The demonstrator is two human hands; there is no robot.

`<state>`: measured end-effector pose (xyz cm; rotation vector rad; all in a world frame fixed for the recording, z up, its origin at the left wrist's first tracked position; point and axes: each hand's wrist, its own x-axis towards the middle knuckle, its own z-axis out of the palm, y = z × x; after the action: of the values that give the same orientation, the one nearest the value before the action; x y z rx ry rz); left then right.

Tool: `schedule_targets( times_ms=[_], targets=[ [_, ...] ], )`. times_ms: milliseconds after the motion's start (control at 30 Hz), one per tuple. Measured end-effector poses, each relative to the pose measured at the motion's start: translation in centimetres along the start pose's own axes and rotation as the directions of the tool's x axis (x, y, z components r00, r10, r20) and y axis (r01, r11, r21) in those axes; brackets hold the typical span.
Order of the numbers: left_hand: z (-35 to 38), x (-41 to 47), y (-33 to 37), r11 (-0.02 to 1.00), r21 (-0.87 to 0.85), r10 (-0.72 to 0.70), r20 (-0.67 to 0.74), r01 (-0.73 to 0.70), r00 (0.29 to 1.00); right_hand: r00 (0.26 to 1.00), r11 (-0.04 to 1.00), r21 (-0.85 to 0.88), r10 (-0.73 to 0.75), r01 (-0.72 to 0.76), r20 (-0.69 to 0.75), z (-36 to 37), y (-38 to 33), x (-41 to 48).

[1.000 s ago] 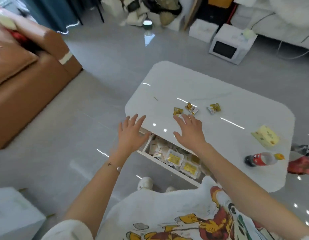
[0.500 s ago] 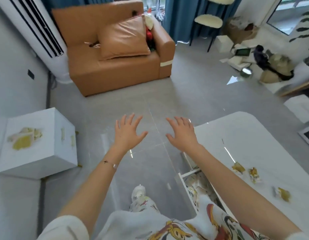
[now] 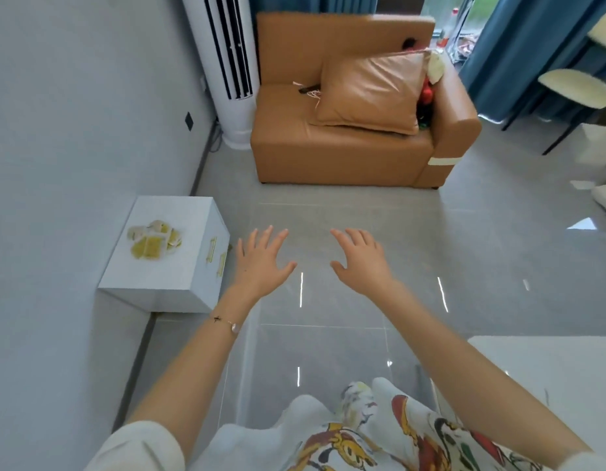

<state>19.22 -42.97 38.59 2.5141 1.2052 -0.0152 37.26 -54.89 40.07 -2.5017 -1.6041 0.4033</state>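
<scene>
No text, label, brand or number was legible; print on the yellow packets (image 3: pixel 154 244) atop the white box (image 3: pixel 179 278) was too blurred.

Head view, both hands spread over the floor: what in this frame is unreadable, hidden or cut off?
All in the head view:
The yellow packets on the white box: too small and blurred to count or read.
The white table: only a corner shows, and the frame's right edge cuts off the rest.
The red thing on the sofa: mostly behind the cushion.
The left hand and right hand: backs face the camera, palms hidden.
</scene>
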Motion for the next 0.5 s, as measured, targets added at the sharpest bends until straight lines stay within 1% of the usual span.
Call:
schedule_targets(
  times_ms=[133,300,400,500],
  targets=[
    [-0.4,3.8,-2.5,0.996,0.003,-0.092,0.011,0.092,0.996,0.993,0.994,-0.008,-0.105,0.105,0.062,0.0,-1.0,6.5],
    [-0.8,10.0,-4.9,0.973,-0.027,-0.228,0.003,0.228,0.974,0.961,0.966,-0.024,-0.253,0.257,0.115,-0.6,-1.7,16.0],
    [-1.4,13.1,-6.1,0.947,-0.044,-0.319,-0.018,0.318,0.948,0.924,0.931,-0.049,-0.353,0.363,0.146,-1.0,-2.1,21.8],
    [-1.8,14.7,-7.7,0.897,-0.072,-0.438,-0.030,0.435,0.898,0.870,0.883,-0.053,-0.446,0.466,0.208,-1.1,-3.0,27.0]
  ],
)
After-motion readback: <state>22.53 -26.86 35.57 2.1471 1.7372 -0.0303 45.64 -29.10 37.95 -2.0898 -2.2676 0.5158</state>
